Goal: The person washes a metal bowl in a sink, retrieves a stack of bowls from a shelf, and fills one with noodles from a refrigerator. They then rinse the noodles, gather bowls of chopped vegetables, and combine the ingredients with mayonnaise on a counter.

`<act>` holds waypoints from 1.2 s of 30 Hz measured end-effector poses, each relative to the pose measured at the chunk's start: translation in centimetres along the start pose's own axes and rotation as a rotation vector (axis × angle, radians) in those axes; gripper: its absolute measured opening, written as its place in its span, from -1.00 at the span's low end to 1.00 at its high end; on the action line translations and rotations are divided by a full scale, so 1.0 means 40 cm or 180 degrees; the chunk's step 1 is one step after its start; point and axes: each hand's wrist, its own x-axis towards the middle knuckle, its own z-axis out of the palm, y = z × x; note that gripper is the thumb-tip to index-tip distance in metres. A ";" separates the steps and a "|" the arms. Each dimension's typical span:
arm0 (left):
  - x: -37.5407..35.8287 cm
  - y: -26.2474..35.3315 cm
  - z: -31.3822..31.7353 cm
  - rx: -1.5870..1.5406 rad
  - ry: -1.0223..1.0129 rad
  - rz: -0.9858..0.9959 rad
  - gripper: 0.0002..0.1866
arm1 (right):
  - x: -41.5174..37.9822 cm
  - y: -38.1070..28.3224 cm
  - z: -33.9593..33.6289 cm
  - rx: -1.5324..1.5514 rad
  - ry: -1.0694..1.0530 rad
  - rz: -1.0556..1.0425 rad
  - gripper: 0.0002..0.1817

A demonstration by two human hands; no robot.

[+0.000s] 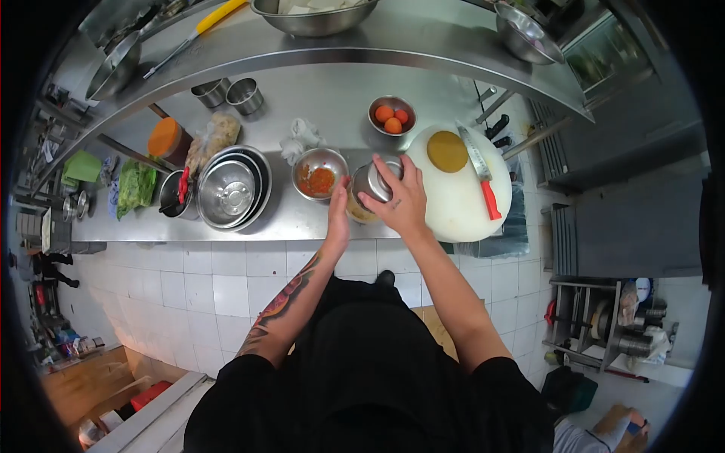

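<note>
My right hand (pixel 402 198) is wrapped round a small metal cup (pixel 370 181), tilted over a container of pale brown contents (pixel 360 214) near the counter's front edge. Just left of it, my left hand (pixel 339 217) is upright with its fingers stretched, close to the right side of a steel bowl (pixel 306 158) and holding nothing visible. Chopped red and orange pieces (pixel 316 180) lie in that bowl. To the right, a round white cutting board (pixel 461 208) bears a brown-green disc (pixel 447 152) and a knife with a red handle (pixel 490 200).
Behind my hands stands a bowl of orange-red round items (pixel 392 117). A white cloth (pixel 302 140), nested metal bowls (pixel 228 192), an orange-lidded tub (pixel 168 141) and two metal cups (pixel 245 97) are to the left. A steel shelf (pixel 423 41) crosses above. Someone's arm (pixel 618 426) shows at lower right.
</note>
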 end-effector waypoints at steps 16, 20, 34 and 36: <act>0.066 0.038 -0.023 0.1758 -0.0411 -0.0039 -0.40 | -0.135 0.170 -0.031 0.4882 0.0775 0.2888 -0.39; 0.054 0.056 -0.007 0.2857 -0.0627 0.0970 -0.41 | -0.155 0.156 -0.054 0.5279 0.0994 0.3178 -0.39; 0.109 0.080 0.077 0.3889 -0.2377 0.1789 -0.61 | -0.259 0.181 -0.115 0.5608 0.1015 0.3229 -0.36; 0.055 0.101 0.058 0.4374 -0.2343 0.2161 -0.43 | -0.272 0.184 -0.122 0.5656 0.1082 0.3197 -0.37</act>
